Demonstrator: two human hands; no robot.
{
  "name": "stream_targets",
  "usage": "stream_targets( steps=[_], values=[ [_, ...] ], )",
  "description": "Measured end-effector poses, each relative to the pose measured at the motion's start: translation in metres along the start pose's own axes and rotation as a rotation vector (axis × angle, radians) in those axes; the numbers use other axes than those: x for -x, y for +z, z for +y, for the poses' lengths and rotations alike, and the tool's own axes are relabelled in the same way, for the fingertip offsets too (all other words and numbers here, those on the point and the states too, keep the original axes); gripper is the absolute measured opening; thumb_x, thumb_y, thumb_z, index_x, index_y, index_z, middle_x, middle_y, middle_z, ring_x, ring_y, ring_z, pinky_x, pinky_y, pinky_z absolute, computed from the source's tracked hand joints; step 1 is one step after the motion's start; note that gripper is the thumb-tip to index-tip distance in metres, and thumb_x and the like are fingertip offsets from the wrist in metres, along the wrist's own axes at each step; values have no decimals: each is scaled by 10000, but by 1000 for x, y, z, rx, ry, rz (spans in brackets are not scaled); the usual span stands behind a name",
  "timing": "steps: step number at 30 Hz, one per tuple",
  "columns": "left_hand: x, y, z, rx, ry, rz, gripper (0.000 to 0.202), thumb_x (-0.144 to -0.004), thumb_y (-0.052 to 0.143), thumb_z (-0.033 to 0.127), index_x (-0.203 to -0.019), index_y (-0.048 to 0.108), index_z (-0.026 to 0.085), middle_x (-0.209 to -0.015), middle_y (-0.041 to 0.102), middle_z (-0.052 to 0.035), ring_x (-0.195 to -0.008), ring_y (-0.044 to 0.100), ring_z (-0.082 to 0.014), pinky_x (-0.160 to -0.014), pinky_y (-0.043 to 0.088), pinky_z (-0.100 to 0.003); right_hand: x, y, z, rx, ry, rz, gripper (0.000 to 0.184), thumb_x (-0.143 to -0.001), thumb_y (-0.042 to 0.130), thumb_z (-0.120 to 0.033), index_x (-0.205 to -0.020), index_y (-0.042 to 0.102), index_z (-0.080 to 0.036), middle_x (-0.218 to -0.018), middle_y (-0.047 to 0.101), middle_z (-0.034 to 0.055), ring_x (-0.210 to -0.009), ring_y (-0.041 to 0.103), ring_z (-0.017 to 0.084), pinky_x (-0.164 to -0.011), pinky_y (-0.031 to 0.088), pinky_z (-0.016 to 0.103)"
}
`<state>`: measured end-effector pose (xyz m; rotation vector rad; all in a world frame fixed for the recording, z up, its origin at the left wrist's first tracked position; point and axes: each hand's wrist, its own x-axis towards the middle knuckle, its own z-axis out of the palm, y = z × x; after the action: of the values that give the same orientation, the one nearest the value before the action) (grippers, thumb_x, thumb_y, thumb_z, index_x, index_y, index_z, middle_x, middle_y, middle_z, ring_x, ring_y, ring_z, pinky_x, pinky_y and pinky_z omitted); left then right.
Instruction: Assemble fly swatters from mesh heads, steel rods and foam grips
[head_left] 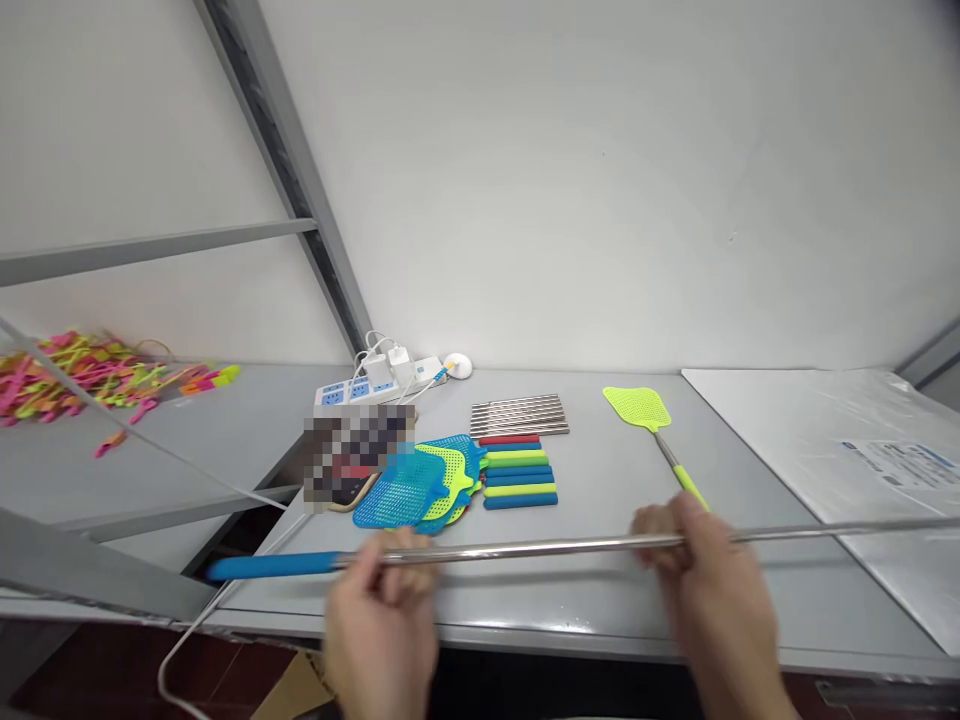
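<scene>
A long metal telescopic rod (525, 549) with a blue handle grip (274, 566) stretches across the front of the shelf. My left hand (386, 620) is closed round the rod just right of the blue grip. Farther right, my right hand (709, 590) pinches the thinner part of the rod, which runs on past the right edge of view. Beyond my left hand lie stacked blue and yellow-green fly swatter heads (409, 485). Beside them is a row of coloured handle grips (519, 472), with metal rods (520, 415) behind. An assembled yellow-green fly swatter (637, 407) lies near my right hand.
A power strip (360, 390) with plugged-in chargers sits at the back left, its white cable hanging over the front edge. A grey shelf post (300, 180) rises nearby. Small colourful pieces (82, 375) are heaped far left. A white plastic-wrapped package (847, 440) lies right.
</scene>
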<state>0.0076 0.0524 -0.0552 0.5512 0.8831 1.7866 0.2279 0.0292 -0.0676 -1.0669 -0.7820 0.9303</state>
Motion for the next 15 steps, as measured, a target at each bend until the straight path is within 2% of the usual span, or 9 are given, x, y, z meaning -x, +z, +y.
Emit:
stream_targets(
  steps=[2,4,7,11,15],
  values=[
    [-8,-4,11,15,71,27,404,-794,535,228,-454,318,203,-458,255,37,-449,259,-110,-445,300,-250,-8,-8,-9,-69,-26,82,514,-919,570,-459,-522,338,-229,-517,234,-61,-513,318,123,-535,331,292],
    [-9,-5,15,19,56,11,391,-798,526,229,-464,325,203,-461,258,40,-442,252,-108,-435,296,-250,-12,-13,-15,-107,-26,112,520,-912,586,-446,-516,328,-227,-511,220,-65,-505,303,119,-532,328,290],
    [-7,-5,11,28,17,0,405,-820,526,250,-469,332,201,-465,260,44,-433,241,-100,-431,301,-246,-14,-15,-14,-111,0,74,517,-906,594,-459,-515,348,-225,-502,224,-65,-506,307,120,-539,338,293],
    [-7,-7,9,6,50,-19,410,-841,522,296,-468,385,195,-470,293,30,-453,302,-109,-465,345,-251,-12,-20,-1,-111,41,-16,502,-906,583,-503,-539,388,-221,-493,273,-58,-514,346,127,-541,350,293],
    [-12,-9,15,-15,93,3,398,-845,507,296,-479,396,186,-479,296,26,-449,295,-106,-460,333,-249,-13,-25,5,-78,-37,35,458,-879,634,-494,-583,434,-207,-543,360,-47,-548,411,122,-554,364,275]
  ],
)
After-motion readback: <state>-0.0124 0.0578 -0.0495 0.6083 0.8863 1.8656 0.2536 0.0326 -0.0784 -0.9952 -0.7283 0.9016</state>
